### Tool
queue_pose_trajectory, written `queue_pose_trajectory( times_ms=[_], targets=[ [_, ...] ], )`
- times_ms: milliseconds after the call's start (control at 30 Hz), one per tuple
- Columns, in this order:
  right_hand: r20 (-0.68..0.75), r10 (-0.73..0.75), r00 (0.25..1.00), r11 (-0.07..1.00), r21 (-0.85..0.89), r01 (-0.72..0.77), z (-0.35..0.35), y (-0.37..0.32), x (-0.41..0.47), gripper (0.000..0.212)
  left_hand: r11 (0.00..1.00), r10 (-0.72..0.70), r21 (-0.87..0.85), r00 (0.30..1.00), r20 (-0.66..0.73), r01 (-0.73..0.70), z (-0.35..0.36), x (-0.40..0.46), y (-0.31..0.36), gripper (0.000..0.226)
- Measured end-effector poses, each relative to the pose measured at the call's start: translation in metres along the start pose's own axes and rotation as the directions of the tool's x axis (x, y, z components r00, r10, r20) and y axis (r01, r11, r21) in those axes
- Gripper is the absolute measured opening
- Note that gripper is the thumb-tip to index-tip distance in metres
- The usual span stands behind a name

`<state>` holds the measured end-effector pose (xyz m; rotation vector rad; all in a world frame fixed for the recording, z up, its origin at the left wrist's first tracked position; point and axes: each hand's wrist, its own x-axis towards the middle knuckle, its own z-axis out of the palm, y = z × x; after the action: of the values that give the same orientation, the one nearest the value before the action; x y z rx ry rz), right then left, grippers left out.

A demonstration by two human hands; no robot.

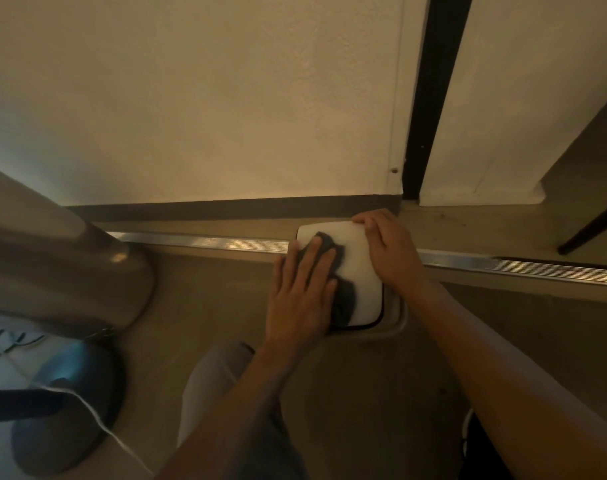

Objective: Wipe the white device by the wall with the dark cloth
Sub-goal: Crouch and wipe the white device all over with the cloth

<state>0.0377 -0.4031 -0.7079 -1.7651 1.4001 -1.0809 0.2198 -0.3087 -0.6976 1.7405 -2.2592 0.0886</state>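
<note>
A flat white device (359,268) with rounded corners lies on the floor close to the wall's dark skirting. My left hand (300,296) presses flat on the dark cloth (343,299), which covers the device's left part; much of the cloth is hidden under my palm and fingers. My right hand (390,251) grips the device's far right edge, fingers curled over its top corner. A dark rim and a pale base show under the device's near right corner.
A ribbed metal floor strip (205,242) runs left to right under the device. A grey rounded base (63,275) and a dark round stand (66,407) with a white cord fill the left. A dark furniture leg (593,230) stands at right. My knee (219,375) is below.
</note>
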Motion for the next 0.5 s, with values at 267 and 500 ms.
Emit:
queue_pose_trajectory(
  times_ms=[267, 500],
  targets=[
    [0.051, 0.039, 0.998, 0.999, -0.028, -0.038, -0.001, 0.003, -0.001, 0.030, 0.965, -0.245, -0.104, 0.969, -0.029, 0.240, 0.006, 0.078, 0.029, 0.043],
    [0.042, 0.008, 0.999, 0.999, -0.034, -0.007, -0.001, 0.002, -0.001, 0.029, 0.996, -0.087, -0.015, 0.996, 0.033, 0.087, -0.005, -0.001, -0.002, 0.049]
  ],
)
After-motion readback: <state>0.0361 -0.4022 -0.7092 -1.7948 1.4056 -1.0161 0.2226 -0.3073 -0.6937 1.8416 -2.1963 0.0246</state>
